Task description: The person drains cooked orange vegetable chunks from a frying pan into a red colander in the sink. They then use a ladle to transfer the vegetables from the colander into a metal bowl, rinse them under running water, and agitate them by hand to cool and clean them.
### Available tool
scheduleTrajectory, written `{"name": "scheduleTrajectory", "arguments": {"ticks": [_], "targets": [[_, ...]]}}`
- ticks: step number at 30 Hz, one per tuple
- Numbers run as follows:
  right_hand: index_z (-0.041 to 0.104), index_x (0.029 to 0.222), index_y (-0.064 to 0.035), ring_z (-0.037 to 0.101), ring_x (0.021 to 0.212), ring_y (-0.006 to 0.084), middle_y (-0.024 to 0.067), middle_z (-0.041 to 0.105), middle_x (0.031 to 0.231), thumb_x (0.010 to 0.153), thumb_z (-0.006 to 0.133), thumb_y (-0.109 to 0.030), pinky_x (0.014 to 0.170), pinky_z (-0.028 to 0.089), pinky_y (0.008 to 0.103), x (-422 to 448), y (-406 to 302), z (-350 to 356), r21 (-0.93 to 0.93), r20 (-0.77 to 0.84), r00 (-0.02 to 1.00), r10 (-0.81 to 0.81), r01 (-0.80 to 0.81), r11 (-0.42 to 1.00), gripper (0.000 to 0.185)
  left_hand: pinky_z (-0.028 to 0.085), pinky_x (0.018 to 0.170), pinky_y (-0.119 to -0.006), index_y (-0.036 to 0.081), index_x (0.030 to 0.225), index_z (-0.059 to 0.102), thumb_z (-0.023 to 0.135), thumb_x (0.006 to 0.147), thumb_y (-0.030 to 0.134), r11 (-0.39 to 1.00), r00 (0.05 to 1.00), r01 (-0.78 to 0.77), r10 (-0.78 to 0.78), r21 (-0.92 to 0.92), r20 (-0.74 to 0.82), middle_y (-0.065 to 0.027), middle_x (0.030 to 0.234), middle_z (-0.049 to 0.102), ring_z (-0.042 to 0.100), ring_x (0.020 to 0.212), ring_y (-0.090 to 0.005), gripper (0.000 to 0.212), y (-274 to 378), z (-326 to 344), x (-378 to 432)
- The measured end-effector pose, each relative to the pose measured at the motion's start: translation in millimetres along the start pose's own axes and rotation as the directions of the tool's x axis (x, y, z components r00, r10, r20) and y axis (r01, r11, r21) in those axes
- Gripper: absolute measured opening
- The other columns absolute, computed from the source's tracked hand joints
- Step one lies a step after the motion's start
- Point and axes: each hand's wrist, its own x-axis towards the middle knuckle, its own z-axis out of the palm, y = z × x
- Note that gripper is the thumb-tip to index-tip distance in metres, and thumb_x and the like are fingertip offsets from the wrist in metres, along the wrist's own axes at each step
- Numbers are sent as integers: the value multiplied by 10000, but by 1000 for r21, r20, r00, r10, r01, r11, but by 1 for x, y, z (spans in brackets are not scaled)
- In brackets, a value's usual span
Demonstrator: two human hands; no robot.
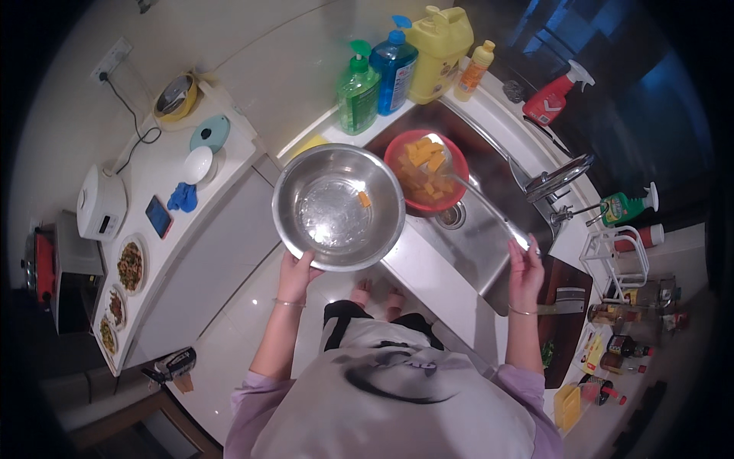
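Note:
My left hand (297,269) grips the near rim of a stainless steel basin (321,195). One orange chunk (364,199) lies on the basin's floor. With my right hand (524,267) I hold the end of a long metal ladle (487,207). The ladle's head is in a red bowl (463,166) over the sink, under several orange chunks (424,152); whether it is slotted cannot be told. More orange pieces sit in liquid in the bowl. The basin is left of the red bowl, and their rims nearly meet in this view.
The sink (476,241) has a faucet (559,178) on its far right side. Pump bottles (359,92) and a yellow jug (438,57) stand behind it. A cleaver (570,299) lies on a cutting board (565,333). Plated dishes (131,267) and a phone (159,216) occupy the left counter.

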Motion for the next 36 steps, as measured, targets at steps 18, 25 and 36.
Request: {"name": "scheduleTrajectory", "arguments": {"ticks": [18, 25, 36], "targets": [[521, 1022, 41, 626, 779, 230, 137, 588, 920, 886, 477, -103, 763, 516, 310, -52, -31, 101, -356, 404, 868, -290, 441, 824, 202, 537, 623, -282, -81, 1022, 480, 517, 814, 152, 999, 996, -27, 24, 36, 83, -133, 901, 579, 619, 721, -198, 314, 10, 29, 9], [471, 1062, 42, 628, 775, 261, 164, 598, 893, 904, 437, -100, 759, 528, 333, -39, -75, 84, -331, 250, 899, -360, 429, 840, 215, 545, 663, -279, -100, 1033, 475, 504, 827, 123, 998, 998, -55, 55, 12, -10, -156, 920, 587, 621, 775, -193, 305, 9, 12, -5], [564, 1004, 27, 596, 744, 130, 65, 561, 897, 885, 498, -96, 682, 473, 231, 22, 8, 49, -681, 365, 865, -344, 500, 535, 183, 543, 601, -237, -76, 1028, 459, 527, 817, 106, 995, 971, -104, 98, -14, -216, -126, 901, 578, 618, 696, -154, 286, 5, -31, -28]]}}
